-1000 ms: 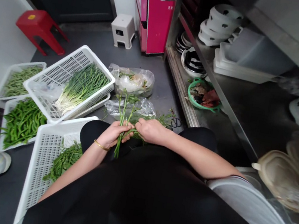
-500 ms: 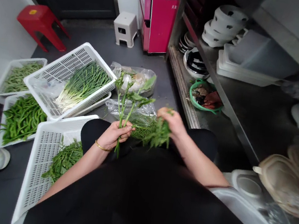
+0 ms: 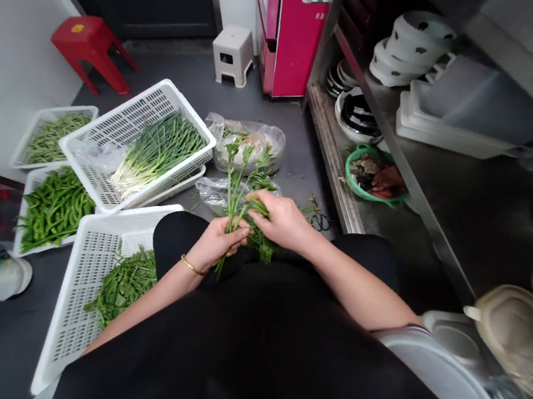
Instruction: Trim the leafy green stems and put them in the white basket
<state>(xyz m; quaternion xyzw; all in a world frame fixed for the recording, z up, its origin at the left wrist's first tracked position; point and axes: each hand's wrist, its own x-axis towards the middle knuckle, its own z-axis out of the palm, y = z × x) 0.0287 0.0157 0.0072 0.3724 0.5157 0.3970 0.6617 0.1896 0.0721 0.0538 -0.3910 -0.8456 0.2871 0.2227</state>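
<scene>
My left hand (image 3: 219, 240) is closed round the lower part of a few upright green stems (image 3: 234, 187), with small leaves at their tops. Close beside it, my right hand (image 3: 279, 218) pinches leafy greens (image 3: 259, 206) between thumb and fingers, near the upper stems. Below the right hand, more greens (image 3: 262, 246) hang or lie over my lap; I cannot tell which. To the left of my left arm, a white basket (image 3: 81, 285) holds a heap of picked leafy greens (image 3: 124, 285). A clear plastic bag (image 3: 211, 194) lies on the floor behind my hands.
White baskets hold spring onions (image 3: 163, 149), green peppers (image 3: 55, 210) and green beans (image 3: 56, 139). A bag of vegetables (image 3: 247, 146) stands ahead. At right is a metal shelf (image 3: 420, 190) with a green colander (image 3: 376, 174). A person's shoe (image 3: 2, 272) shows at left.
My right hand has moved left, from above the hanging greens to the stems by my left hand. The left hand still grips its stems. The view has shifted slightly.
</scene>
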